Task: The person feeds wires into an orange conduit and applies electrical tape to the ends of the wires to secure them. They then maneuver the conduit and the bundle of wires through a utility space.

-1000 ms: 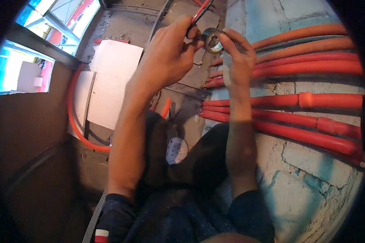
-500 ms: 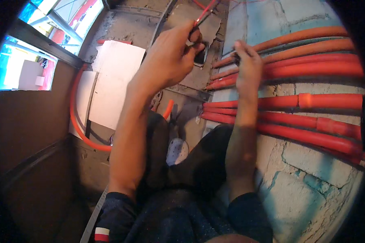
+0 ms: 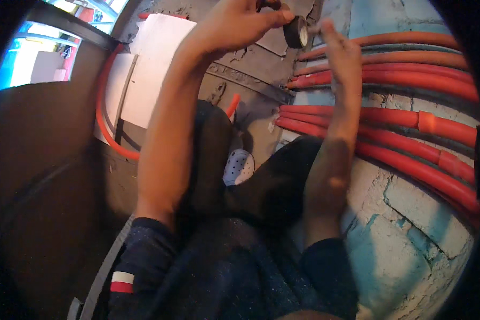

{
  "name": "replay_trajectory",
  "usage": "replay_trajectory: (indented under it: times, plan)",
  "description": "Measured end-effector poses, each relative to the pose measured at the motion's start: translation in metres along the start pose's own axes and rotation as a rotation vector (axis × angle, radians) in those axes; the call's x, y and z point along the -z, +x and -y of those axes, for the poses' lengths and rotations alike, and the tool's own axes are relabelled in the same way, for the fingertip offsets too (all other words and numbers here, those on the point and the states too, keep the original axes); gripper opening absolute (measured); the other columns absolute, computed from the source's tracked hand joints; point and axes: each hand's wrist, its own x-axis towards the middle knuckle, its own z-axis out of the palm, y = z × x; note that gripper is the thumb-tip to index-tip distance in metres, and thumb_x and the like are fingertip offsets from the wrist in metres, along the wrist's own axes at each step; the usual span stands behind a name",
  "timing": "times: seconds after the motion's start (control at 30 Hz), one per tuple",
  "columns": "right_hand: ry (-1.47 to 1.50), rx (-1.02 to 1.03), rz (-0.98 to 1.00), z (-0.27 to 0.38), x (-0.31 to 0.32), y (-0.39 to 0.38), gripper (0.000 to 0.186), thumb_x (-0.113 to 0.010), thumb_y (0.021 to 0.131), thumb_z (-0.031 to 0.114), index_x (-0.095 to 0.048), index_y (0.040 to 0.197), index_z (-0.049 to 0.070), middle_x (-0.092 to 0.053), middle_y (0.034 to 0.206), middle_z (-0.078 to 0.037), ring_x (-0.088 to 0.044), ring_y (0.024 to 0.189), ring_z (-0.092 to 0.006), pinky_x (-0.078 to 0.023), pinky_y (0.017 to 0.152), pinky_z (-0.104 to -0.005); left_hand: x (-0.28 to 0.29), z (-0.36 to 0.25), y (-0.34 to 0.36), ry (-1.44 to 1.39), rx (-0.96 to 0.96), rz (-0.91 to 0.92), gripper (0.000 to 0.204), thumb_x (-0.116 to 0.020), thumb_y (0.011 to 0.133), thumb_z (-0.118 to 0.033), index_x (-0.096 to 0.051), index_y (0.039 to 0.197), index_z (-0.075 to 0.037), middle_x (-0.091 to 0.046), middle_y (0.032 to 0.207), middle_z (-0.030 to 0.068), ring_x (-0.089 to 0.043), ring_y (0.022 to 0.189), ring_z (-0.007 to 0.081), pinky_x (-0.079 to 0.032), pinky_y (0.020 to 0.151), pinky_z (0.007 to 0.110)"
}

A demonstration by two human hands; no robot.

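A small roll of black tape (image 3: 296,33) with a pale core is between my hands near the top of the view. My right hand (image 3: 342,52) has its fingertips at the core side of the roll and appears to hold it from the right. My left hand (image 3: 244,24) is closed, its thumb reaching to the roll's left edge. The upper picture edge cuts off its curled fingers, so what they pinch is hidden. Both forearms come up from below in dark sleeves.
Several red and orange conduit pipes (image 3: 394,116) run along the rough block wall (image 3: 405,213) on my right. White boards (image 3: 149,74) and a bent orange pipe (image 3: 102,106) are at the left. Pliers (image 3: 217,93) lie near a short orange pipe end (image 3: 233,105). A perforated shoe (image 3: 239,166) shows between my knees.
Both hands have moved up, and my right hand has brought the tape roll up against my left thumb. The red wire seen in my left hand is now out of sight. My view has shifted.
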Motion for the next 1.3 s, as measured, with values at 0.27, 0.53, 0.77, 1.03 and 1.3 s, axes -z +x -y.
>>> replay_trajectory:
  times: [0.27,0.53,0.77,1.03,1.3]
  plan:
    - [0.192,0.227,0.316,0.039,-0.009,-0.020,0.037,-0.074,0.079,0.023,-0.063,0.107,0.001,-0.065,0.096,-0.005,-0.061,0.086,-0.0135,-0.049,0.072,-0.0284,-0.013,0.000,0.001,0.001,-0.034,-0.062,0.025,-0.064,0.084,-0.015,-0.041,0.083,-0.006,-0.042,0.075,0.0036,-0.043,0.070,0.0141,-0.039,0.062,0.029]
    - [0.028,0.504,0.297,0.023,-0.014,0.009,0.037,-0.078,0.075,0.033,-0.068,0.090,0.001,-0.065,0.086,-0.005,-0.060,0.083,-0.0139,-0.048,0.073,-0.0299,-0.016,0.001,0.001,0.346,-0.144,-0.270,0.023,-0.063,0.082,-0.009,-0.040,0.081,-0.004,-0.042,0.077,0.0074,-0.049,0.076,0.0186,-0.041,0.065,0.034]
    - [-0.089,0.406,0.246,0.025,-0.024,0.014,0.042,-0.080,0.073,0.029,-0.064,0.099,0.000,-0.064,0.089,-0.007,-0.061,0.084,-0.0152,-0.048,0.070,-0.0302,0.003,-0.002,-0.002,0.198,-0.210,-0.169,0.028,-0.066,0.080,-0.011,-0.039,0.078,-0.006,-0.044,0.075,0.0033,-0.049,0.073,0.0155,-0.041,0.063,0.031]
    - [-0.054,0.319,0.413,-0.003,-0.015,-0.002,0.034,-0.065,0.086,0.031,-0.061,0.111,0.007,-0.061,0.094,0.000,-0.057,0.083,-0.0083,-0.050,0.057,-0.0232,-0.001,-0.002,-0.001,0.049,0.337,-0.180,0.027,-0.067,0.080,-0.015,-0.042,0.070,-0.011,-0.040,0.061,-0.0030,-0.038,0.053,0.0076,-0.030,0.048,0.025]
    - [0.583,-0.109,0.846,-0.016,0.000,0.000,0.022,-0.061,0.088,0.017,-0.060,0.106,0.005,-0.061,0.090,-0.002,-0.056,0.074,-0.0107,-0.045,0.066,-0.0248,0.008,0.005,0.005,-0.663,0.293,-0.319,0.023,-0.058,0.090,-0.027,-0.045,0.076,-0.014,-0.033,0.060,-0.0073,-0.027,0.048,0.0066,-0.023,0.044,0.024]
